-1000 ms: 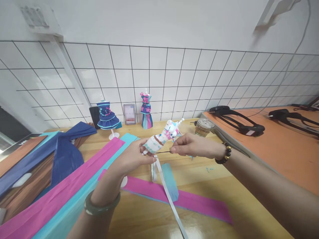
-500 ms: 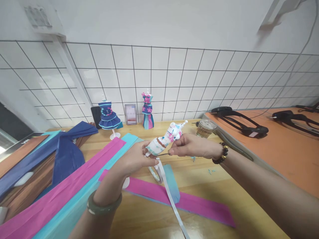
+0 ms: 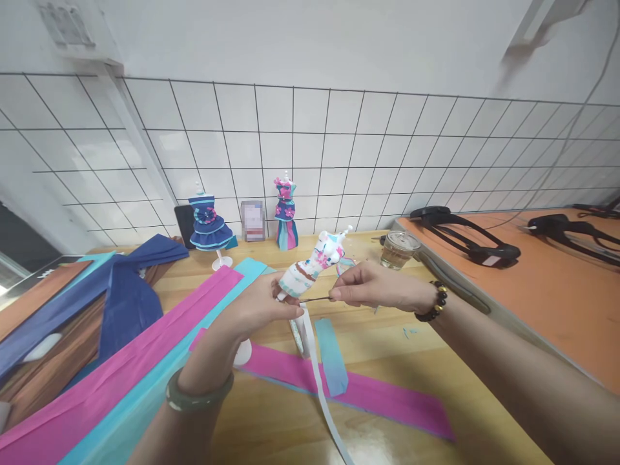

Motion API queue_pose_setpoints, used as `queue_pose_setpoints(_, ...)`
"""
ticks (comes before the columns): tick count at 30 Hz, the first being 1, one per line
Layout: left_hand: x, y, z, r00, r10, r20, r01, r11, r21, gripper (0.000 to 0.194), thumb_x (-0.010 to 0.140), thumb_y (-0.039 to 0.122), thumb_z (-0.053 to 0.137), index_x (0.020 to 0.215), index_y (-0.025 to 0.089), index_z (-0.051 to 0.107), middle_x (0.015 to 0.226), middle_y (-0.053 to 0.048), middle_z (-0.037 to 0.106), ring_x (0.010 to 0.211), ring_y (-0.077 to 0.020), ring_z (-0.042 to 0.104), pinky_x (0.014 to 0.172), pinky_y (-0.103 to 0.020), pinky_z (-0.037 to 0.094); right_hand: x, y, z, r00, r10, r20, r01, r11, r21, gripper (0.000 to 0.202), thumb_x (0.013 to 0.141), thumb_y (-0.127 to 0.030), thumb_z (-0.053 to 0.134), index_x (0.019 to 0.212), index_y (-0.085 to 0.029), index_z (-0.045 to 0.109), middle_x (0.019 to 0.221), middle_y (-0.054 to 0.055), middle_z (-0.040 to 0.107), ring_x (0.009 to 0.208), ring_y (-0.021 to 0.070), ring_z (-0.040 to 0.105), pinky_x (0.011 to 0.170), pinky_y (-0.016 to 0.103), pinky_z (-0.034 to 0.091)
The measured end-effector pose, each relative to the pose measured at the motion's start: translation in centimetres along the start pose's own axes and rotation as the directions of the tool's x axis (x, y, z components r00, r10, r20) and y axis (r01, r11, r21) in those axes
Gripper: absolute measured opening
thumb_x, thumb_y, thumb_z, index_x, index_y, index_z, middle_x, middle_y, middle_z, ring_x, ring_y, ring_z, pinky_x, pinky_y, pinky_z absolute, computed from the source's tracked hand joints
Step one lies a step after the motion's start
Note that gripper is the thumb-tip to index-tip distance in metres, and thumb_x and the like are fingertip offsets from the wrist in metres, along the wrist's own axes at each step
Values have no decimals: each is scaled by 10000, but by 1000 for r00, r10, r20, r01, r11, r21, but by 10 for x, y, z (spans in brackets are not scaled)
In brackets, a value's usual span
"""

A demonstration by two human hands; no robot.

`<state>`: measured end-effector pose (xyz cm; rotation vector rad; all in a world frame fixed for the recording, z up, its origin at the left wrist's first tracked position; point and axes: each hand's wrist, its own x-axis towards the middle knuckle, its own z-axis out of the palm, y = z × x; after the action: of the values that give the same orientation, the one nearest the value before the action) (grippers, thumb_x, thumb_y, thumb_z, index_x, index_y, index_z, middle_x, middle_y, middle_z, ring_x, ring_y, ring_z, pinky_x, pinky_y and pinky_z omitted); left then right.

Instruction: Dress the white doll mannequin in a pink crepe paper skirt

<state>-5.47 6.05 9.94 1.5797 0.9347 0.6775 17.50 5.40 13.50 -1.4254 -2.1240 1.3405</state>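
Observation:
A small white dress form [image 3: 310, 265] with pink flowers and a brown band leans to the right, its lower end in my left hand [image 3: 259, 303]. A roll of white tape [image 3: 299, 329] hangs under that hand, and its loose strip trails down toward the front edge. My right hand [image 3: 363, 284] pinches a thin dark strand [image 3: 317, 298] that runs to the base of the form. Below lie a light-blue paper piece [image 3: 332, 355] and a pink paper strip [image 3: 387, 397].
Two dressed mini forms [image 3: 210, 223] [image 3: 287, 216] stand by the tiled wall, with a phone-like card [image 3: 253, 221] between them. A glass cup [image 3: 400, 248] stands right. Crepe paper [image 3: 130, 349] covers the left; black devices [image 3: 465, 239] lie on the orange surface.
The dress form and the tape have shifted slightly left. My right hand has drawn a little away from the form, and more of the dark strand shows.

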Motion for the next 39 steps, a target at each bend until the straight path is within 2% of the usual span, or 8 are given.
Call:
queue_pose_setpoints(6,-1,-4,-3,999,-32,-29,30,997,-72,270,626,196,667,877,190,569,748,28,507,722,-140,497,685,-275,400,-14,16,1,995,-40,-93,56,984,169,347,796,-524,509,758,-187,580,567,-53,400,467,72,281,440,223,226)
queue_pose_setpoints(10,-2,0,-6,996,-55,-77,47,993,-109,280,616,193,682,872,182,570,747,27,526,715,-133,517,620,-240,389,-25,61,10,984,-10,-178,0,998,-57,324,816,-489,488,860,-192,608,666,-12,526,549,111,431,498,233,308)
queue_pose_setpoints(14,-5,7,-8,986,-113,-122,102,990,-94,263,638,205,681,871,177,562,711,38,512,601,-87,462,458,-193,249,-38,121,30,921,84,-379,-215,923,-318,305,844,-439,443,903,-200,623,770,47,632,678,197,567,602,293,398)
queue_pose_setpoints(19,-6,11,-7,983,-113,-143,98,989,-108,273,645,192,683,895,175,575,764,15,570,591,-82,459,445,-196,237,-47,158,54,840,-106,-532,-238,810,-537,276,852,-330,444,1015,-193,619,949,118,634,913,270,568,788,389,430)
queue_pose_setpoints(23,-6,8,-7,981,-110,-158,92,989,-114,268,637,188,689,883,178,582,786,3,600,647,-105,514,474,-198,286,-37,131,66,753,-279,-596,-145,813,-564,275,838,-273,478,1054,-202,633,1125,140,581,1106,302,472,916,457,365)
queue_pose_setpoints(27,-5,3,-10,987,-72,-147,53,990,-128,282,632,198,696,889,176,582,862,-23,614,782,-142,562,534,-204,336,-9,81,81,863,-174,-475,130,984,-123,259,858,-354,482,840,-187,678,918,89,664,883,223,583,781,342,447)
queue_pose_setpoints(31,-5,2,-12,987,-66,-147,52,994,-92,280,640,227,691,893,174,581,811,-14,603,698,-121,520,482,-196,279,23,50,96,981,-131,-144,179,901,396,320,810,-456,535,772,-168,670,814,41,666,772,170,582,764,298,431)
queue_pose_setpoints(39,-10,10,-20,985,-47,-166,36,997,-68,262,644,260,688,864,175,574,749,16,542,527,-59,356,418,-191,166,38,38,105,989,-63,-135,123,854,506,352,771,-491,570,685,-150,574,614,-25,507,561,93,441,593,235,372)
